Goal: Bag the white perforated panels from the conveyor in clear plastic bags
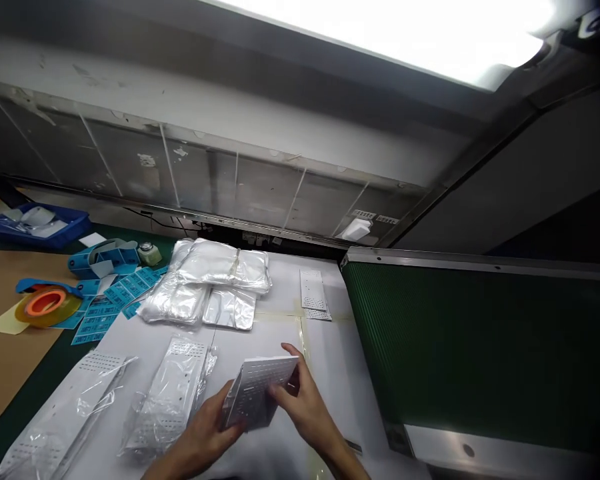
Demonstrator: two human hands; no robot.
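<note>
Above the white table covering, a stack of white cards [254,399] printed with rows of short dashes is held tilted up. My left hand [206,430] grips its left and lower edge, thumb in front. At the right side, my right hand [306,403] pinches the stack, its thumb on the printed face and index finger raised at the upper corner. Left of my hands lies a clear bag of similar white cards [173,383], with a longer bagged bundle [75,407] beyond it. A few loose cards [313,292] lie farther back on the table.
Bundles of clear plastic bags [220,263] are piled at the back. Blue label sheets [100,320], a tape roll [47,305], a small jar [149,253] and a blue tray [40,225] stand left. A green conveyor belt [480,353] with metal edging borders the table's right side.
</note>
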